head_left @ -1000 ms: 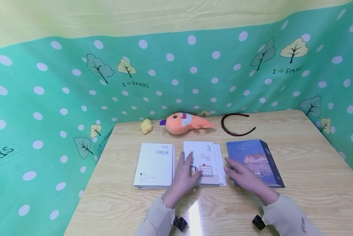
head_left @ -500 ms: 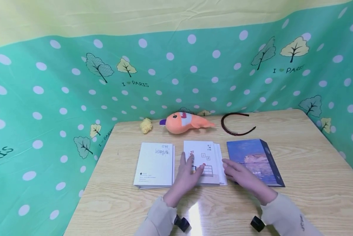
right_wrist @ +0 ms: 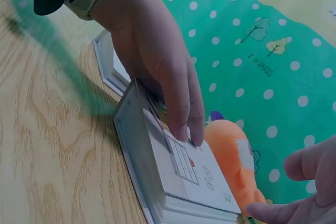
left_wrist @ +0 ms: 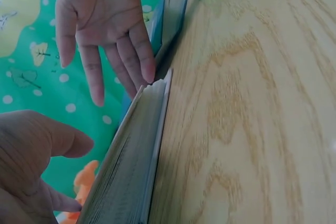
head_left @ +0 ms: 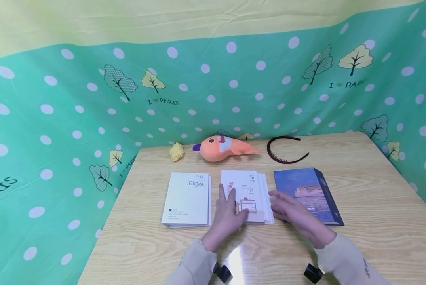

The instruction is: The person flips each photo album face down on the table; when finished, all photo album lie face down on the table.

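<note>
A white photo album (head_left: 246, 182) with line drawings on its cover lies in the middle of three albums. My left hand (head_left: 226, 218) rests on the left part of this cover, fingers spread and slightly bent; the right wrist view shows its fingertips (right_wrist: 179, 131) touching the cover. My right hand (head_left: 298, 215) is at the album's right side, over the left part of a blue album (head_left: 314, 198) with a sea picture. Its fingers are nearly straight and hold nothing. In the left wrist view, the right hand's (left_wrist: 107, 24) palm faces the middle album's page edges (left_wrist: 131, 150).
Another white album (head_left: 186, 198) lies at the left. Behind the albums are a yellow fuzzy ball (head_left: 176, 152), an orange plush toy (head_left: 213, 150) with a purple beak and a dark toothed headband (head_left: 275, 158). A green dotted cloth (head_left: 184, 107) hangs behind the wooden table (head_left: 141, 245).
My left hand has shifted slightly to the right over the middle album. The right hand has come a little left, closer to that album's right edge. The albums look almost unmoved.
</note>
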`<move>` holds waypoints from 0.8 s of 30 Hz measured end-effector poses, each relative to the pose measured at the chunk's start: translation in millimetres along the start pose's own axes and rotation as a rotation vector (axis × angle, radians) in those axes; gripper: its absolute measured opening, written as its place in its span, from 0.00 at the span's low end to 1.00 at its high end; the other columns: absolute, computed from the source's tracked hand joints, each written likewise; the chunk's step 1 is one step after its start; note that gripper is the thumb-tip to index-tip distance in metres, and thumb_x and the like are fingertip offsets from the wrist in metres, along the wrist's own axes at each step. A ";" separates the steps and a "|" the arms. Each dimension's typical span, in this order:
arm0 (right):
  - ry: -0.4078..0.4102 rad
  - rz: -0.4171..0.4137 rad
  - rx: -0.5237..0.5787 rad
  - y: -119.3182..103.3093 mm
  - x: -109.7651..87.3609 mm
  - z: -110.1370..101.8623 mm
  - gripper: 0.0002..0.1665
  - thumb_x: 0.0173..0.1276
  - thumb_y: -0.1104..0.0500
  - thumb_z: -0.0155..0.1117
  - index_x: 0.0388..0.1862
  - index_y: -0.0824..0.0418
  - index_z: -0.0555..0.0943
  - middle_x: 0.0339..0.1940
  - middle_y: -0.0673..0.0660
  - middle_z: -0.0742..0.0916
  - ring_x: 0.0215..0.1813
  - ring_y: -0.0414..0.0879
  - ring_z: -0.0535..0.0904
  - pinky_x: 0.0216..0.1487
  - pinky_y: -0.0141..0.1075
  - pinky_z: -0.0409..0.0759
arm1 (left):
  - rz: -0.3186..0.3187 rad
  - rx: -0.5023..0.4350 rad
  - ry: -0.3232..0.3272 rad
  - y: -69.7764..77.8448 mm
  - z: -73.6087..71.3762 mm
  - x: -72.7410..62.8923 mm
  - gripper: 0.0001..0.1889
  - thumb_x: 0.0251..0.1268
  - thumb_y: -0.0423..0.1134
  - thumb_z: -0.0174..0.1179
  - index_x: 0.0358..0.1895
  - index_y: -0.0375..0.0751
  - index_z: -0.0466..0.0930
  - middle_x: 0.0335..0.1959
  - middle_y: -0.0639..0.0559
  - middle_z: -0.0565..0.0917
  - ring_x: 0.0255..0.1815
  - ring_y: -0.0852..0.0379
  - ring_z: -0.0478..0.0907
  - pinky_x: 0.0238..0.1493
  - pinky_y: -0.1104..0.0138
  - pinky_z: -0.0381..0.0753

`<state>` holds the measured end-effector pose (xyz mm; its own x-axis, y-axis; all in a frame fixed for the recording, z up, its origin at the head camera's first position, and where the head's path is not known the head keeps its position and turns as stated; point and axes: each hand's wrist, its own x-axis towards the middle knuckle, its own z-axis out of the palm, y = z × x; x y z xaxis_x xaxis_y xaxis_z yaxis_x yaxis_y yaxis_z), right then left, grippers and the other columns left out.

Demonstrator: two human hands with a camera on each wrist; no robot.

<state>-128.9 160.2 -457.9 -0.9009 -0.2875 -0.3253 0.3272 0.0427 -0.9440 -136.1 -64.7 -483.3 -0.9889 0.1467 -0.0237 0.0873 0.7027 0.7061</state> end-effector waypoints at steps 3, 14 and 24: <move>0.018 0.003 0.019 0.3 -0.1 -0.3 0.35 0.79 0.47 0.45 0.75 0.67 0.57 0.76 0.71 0.58 0.73 0.67 0.59 0.68 0.50 0.67 | -0.005 0.009 -0.003 0.0 0.2 -0.9 0.44 0.57 0.47 0.64 0.75 0.38 0.56 0.78 0.33 0.33 0.72 0.26 0.50 0.62 0.39 0.67; 0.084 0.019 0.094 0.7 1.5 2.2 0.34 0.80 0.45 0.40 0.73 0.68 0.60 0.74 0.67 0.61 0.71 0.64 0.62 0.66 0.48 0.71 | -0.014 0.023 -0.010 -3.2 0.8 0.7 0.49 0.54 0.50 0.71 0.76 0.40 0.55 0.78 0.32 0.34 0.70 0.24 0.50 0.61 0.39 0.67; 0.100 0.018 0.142 0.2 0.8 5.6 0.37 0.79 0.43 0.42 0.73 0.69 0.59 0.74 0.67 0.60 0.72 0.65 0.61 0.66 0.48 0.70 | -0.029 0.010 -0.026 -4.9 -0.9 0.7 0.50 0.53 0.50 0.71 0.77 0.42 0.54 0.78 0.34 0.32 0.71 0.24 0.49 0.62 0.39 0.66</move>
<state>-128.0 154.7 -458.0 -0.9159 -0.1913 -0.3529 0.3745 -0.0908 -0.9228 -137.3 -68.6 -486.1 -0.9875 0.1446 -0.0625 0.0603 0.7136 0.6980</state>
